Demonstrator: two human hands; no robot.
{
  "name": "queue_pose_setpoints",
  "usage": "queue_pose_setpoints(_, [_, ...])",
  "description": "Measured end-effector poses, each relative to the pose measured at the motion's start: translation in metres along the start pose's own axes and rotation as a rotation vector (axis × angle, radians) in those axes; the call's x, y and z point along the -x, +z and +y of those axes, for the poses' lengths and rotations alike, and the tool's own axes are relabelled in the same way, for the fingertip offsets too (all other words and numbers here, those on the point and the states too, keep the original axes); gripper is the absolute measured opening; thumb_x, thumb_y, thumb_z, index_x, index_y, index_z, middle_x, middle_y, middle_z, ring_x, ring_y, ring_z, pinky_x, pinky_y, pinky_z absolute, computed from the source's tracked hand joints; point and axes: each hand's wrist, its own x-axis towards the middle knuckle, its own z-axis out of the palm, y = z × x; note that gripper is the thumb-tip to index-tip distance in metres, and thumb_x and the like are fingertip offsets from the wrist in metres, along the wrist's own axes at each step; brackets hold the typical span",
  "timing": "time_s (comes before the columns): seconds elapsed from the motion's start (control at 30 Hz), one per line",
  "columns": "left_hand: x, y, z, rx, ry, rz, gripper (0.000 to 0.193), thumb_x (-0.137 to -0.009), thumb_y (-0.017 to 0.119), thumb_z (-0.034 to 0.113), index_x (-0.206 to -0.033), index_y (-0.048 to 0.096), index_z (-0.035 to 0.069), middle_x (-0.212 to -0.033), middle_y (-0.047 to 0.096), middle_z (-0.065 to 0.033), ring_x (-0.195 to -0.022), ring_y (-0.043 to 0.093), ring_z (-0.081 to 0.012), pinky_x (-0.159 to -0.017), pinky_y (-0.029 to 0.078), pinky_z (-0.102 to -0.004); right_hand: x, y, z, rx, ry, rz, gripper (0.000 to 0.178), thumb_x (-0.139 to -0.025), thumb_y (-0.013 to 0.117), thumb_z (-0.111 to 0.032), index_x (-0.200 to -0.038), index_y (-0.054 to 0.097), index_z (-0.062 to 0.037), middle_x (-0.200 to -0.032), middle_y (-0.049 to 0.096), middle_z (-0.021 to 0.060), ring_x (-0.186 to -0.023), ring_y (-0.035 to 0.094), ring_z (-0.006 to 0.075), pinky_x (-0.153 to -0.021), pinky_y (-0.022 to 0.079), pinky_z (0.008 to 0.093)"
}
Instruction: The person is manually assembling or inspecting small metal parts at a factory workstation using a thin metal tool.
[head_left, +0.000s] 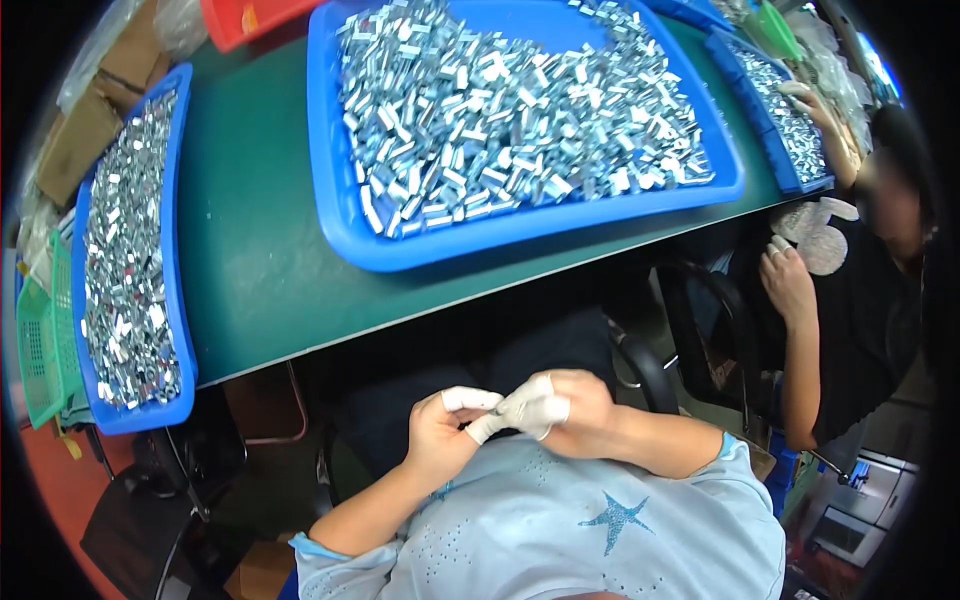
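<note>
My left hand (448, 428) and my right hand (568, 408) meet in front of my light blue shirt, below the table's near edge. White coverings wrap the thumbs and some fingers of both. The fingertips of each hand are pinched closed and touch those of the other. Whatever sits between them is mostly hidden; only a tiny dark spot shows there. Beyond my hands, a big blue tray (400, 258) on the table holds a heap of small shiny metal pieces.
The green table (255, 270) carries another blue tray (183, 300) of small metal parts at its left end. A green basket (40, 345) stands beside it. At right, a co-worker (860, 300) sits by a further blue tray (765, 130). A black chair (650, 370) is near my right arm.
</note>
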Motion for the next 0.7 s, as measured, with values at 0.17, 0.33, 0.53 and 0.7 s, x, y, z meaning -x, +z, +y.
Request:
queue_pose_setpoints(0.17, [-0.007,-0.002,0.007,-0.186,0.119,-0.060,0.018,-0.072,0.069,-0.006,-0.088,0.061,-0.003,-0.086,0.064,-0.0099,-0.078,0.063,-0.0145,-0.072,0.053,-0.0265,-0.006,-0.013,-0.008,0.031,-0.098,-0.086,0.020,-0.066,0.066,0.006,-0.081,0.057,-0.0037,-0.081,0.061,0.0109,-0.064,0.061,0.0212,-0.053,0.050,0.0275])
queue_pose_setpoints(0.33, [-0.007,0.004,0.013,0.062,-0.005,-0.063,0.016,-0.071,0.070,-0.004,-0.086,0.063,-0.002,-0.085,0.065,-0.0091,-0.076,0.063,-0.0134,-0.069,0.053,-0.0249,-0.007,-0.015,-0.013,0.131,-0.289,-0.141,0.018,-0.067,0.067,0.004,-0.080,0.058,-0.0043,-0.081,0.062,0.0096,-0.061,0.060,0.0202,-0.051,0.050,0.0271])
queue_pose_setpoints(0.53, [-0.008,0.006,0.036,-0.251,0.133,-0.120,0.015,-0.071,0.068,-0.006,-0.084,0.063,-0.002,-0.085,0.064,-0.0088,-0.075,0.063,-0.0136,-0.067,0.052,-0.0246,-0.006,-0.019,-0.022,0.191,-0.211,-0.162,0.017,-0.066,0.066,0.003,-0.080,0.060,-0.0037,-0.079,0.061,0.0087,-0.059,0.058,0.0201,-0.048,0.048,0.0272])
queue_pose_setpoints(0.7, [-0.009,0.012,0.033,-0.111,0.014,-0.071,0.014,-0.072,0.065,-0.008,-0.083,0.062,-0.002,-0.086,0.063,-0.0091,-0.078,0.062,-0.0150,-0.069,0.052,-0.0256,-0.009,-0.025,-0.024,0.161,-0.257,-0.105,0.016,-0.065,0.067,0.003,-0.079,0.061,-0.0035,-0.078,0.061,0.0083,-0.059,0.058,0.0196,-0.048,0.048,0.0260])
